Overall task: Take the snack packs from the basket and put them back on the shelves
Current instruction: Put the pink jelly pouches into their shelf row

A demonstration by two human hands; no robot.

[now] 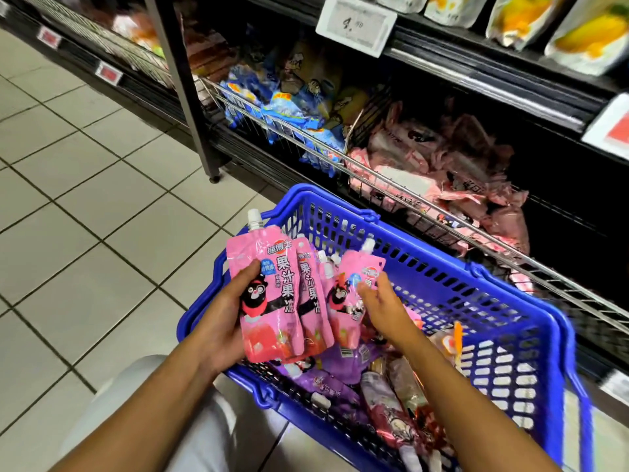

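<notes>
The left hand [223, 321] grips a fanned stack of pink pouches [272, 301] over the near-left corner of the blue basket [531, 335]. The right hand [384, 301] pinches another pink pouch [347, 294] just right of the stack, above purple packs [326, 383] lying in the basket.

The left and lower left of the frame are being covered by a floor of pale square tiles [85, 206] with dark grout lines. A grey metal upright [183, 86] is being stood on the tiles at centre left. Dark shelving [493, 66] is being run diagonally from upper left to right, with white price tags [355, 23] clipped to its edge. The shelves' recesses are being left in shadow.
</notes>
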